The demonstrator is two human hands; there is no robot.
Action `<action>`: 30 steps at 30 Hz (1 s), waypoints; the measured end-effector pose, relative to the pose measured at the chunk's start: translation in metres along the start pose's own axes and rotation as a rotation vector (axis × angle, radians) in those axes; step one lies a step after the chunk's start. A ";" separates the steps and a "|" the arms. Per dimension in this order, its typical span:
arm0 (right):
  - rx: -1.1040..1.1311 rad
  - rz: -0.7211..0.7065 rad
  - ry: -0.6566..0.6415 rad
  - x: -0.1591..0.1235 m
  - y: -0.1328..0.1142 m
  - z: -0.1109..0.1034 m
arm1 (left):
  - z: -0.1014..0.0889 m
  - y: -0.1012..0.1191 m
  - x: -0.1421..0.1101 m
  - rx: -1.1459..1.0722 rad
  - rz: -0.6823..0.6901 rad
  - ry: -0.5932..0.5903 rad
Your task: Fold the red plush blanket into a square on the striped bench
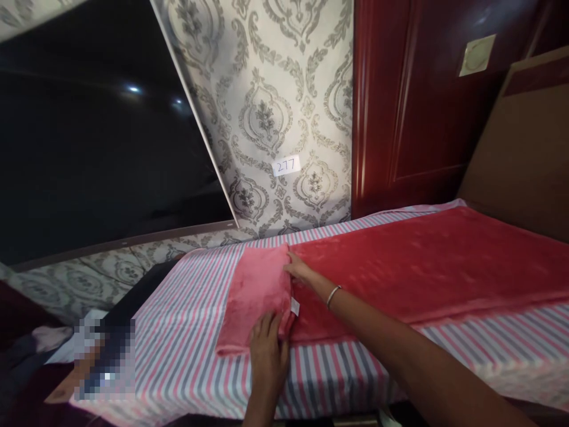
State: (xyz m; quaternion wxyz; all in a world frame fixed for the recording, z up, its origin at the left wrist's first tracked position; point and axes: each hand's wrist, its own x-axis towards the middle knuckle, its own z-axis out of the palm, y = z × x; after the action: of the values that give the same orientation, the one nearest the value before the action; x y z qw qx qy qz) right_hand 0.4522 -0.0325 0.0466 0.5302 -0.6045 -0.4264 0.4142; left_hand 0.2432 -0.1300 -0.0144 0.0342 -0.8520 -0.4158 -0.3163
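A red plush blanket (400, 267) lies lengthwise over a striped cloth. Its left end is doubled over, and this folded flap (258, 281) shows a lighter pink side. A small white tag (294, 306) sticks out at the flap's edge. My right hand (299, 267), with a bracelet (332, 295) at the wrist, pinches the flap's far right corner. At the near end of the same edge is my left hand (268, 344), its fingers bent over the flap and its thumb along the edge. Part of its grip is hidden.
The blanket rests on a pink, grey and white striped cloth (178, 332). A large dark television (98, 130) leans at the left, against patterned wallpaper (267, 112). A cardboard panel (524, 142) stands at the right before dark red wood (427, 107). Papers (62, 353) lie at lower left.
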 end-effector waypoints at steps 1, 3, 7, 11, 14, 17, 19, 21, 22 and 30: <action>-0.025 -0.011 0.023 0.003 -0.001 0.004 | 0.001 -0.002 0.000 0.006 0.018 0.004; -0.083 -0.040 0.070 0.010 -0.004 0.009 | 0.001 -0.004 0.002 0.016 0.068 0.033; -0.217 -0.141 0.164 0.029 -0.013 0.002 | -0.002 0.010 0.018 0.023 0.182 0.204; -0.395 -0.164 0.236 0.036 -0.003 -0.024 | 0.007 0.041 0.032 0.006 0.265 0.269; -0.522 -0.120 0.232 0.028 0.018 -0.040 | 0.021 0.059 0.030 0.003 0.301 0.240; -0.608 -0.116 0.211 0.019 0.036 -0.044 | 0.031 0.064 0.022 0.021 0.323 0.212; -0.640 -0.127 0.207 0.017 0.041 -0.043 | 0.033 0.062 0.019 0.016 0.334 0.202; -0.655 -0.133 0.205 0.019 0.040 -0.042 | 0.032 0.060 0.018 0.007 0.344 0.190; -0.658 -0.135 0.202 0.020 0.039 -0.043 | 0.031 0.059 0.018 0.004 0.349 0.186; -0.694 -0.145 0.198 0.025 0.033 -0.056 | 0.031 0.061 0.023 -0.016 0.355 0.134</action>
State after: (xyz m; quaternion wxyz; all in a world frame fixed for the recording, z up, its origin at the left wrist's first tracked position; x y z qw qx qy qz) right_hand 0.5155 -0.0276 0.0176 0.3601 -0.7539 -0.5298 0.1456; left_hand 0.3142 -0.1443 -0.0133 0.1105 -0.8891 -0.2534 -0.3648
